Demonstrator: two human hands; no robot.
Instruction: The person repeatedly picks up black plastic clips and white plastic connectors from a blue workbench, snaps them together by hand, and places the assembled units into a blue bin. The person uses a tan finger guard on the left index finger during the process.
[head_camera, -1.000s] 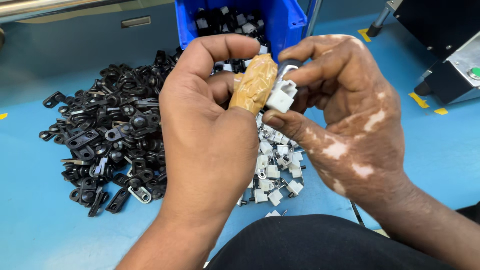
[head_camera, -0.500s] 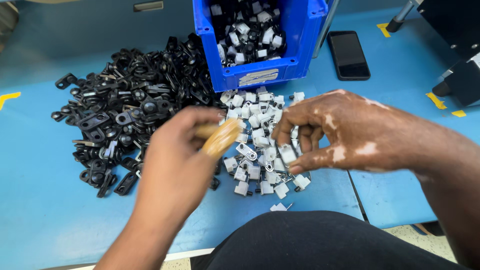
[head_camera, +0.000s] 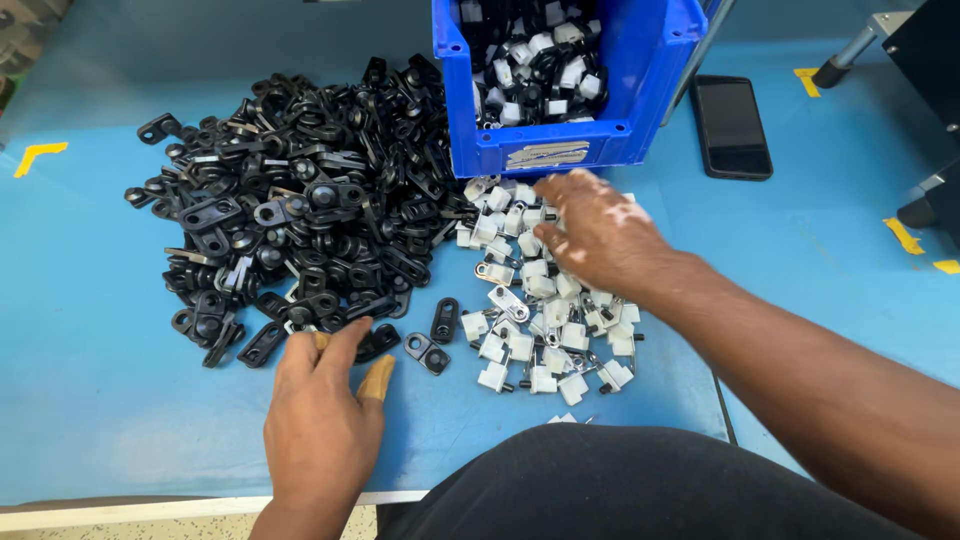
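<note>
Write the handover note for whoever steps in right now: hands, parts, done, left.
Left hand: flat on the blue table, fingertips at the edge of the black parts; nothing clearly gripped.
Right hand: palm down on the white parts; grip hidden.
Blue bin: holds black-and-white pieces.
Phone: right of bin.
Done: some pieces binned. Left: both large piles.

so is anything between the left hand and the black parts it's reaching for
Nothing visible. The left hand lies flat on the blue table, fingertips already at the near edge of the pile of black plastic clamp pieces. The right hand rests on the heap of small white plastic clips.
</note>
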